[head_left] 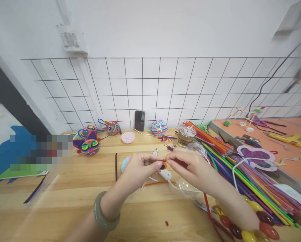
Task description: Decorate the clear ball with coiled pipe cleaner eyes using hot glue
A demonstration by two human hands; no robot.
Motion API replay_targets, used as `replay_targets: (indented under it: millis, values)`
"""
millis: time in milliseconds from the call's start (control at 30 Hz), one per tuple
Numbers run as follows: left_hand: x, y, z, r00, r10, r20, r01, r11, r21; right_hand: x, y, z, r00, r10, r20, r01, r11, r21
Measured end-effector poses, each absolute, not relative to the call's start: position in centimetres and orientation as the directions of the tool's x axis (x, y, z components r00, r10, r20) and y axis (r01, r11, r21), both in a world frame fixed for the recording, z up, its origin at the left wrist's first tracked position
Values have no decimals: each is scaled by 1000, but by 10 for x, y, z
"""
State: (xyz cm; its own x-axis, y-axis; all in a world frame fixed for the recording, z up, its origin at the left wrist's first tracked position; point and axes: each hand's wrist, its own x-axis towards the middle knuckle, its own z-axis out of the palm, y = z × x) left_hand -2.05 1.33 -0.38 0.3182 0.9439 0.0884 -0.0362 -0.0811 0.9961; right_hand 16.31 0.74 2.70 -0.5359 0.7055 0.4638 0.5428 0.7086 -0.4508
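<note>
My left hand [145,168], with a green bangle at the wrist, is closed in a pinch. My right hand [188,163] meets it fingertip to fingertip, also pinching. Between them shows a bit of red pipe cleaner [164,161], mostly hidden by the fingers. A white glue gun [165,174] with a cord lies on the table just beneath the fingertips. Beside it rest an orange pipe cleaner [152,183] and a clear plastic shell [188,185], partly behind my right forearm. A pale blue ball [125,164] sits partly hidden behind my left hand.
Bundled pipe cleaners [237,174] spread across the right side, near a lidded jar [187,135]. Along the back stand a pink bowl [128,137], a phone [139,120] and a decorated ball [159,128]. Colourful wrapped figures [90,147] sit at left. A red scrap [166,223] lies in front.
</note>
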Motion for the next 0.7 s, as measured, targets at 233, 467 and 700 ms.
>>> replay_targets:
  millis: [233, 467, 700]
  values:
    - [-22, 15, 2, 254, 966, 42, -106, -15, 994, 163, 6, 28, -414, 779, 471, 589, 624, -514]
    - [-20, 15, -2, 197, 980, 40, -242, 9, 970, 159, -1, 27, -328, 853, 407, 594, 521, -613]
    - [-20, 15, -6, 147, 988, 45, -324, 5, 946, 155, 0, 23, -295, 839, 457, 589, 536, -604]
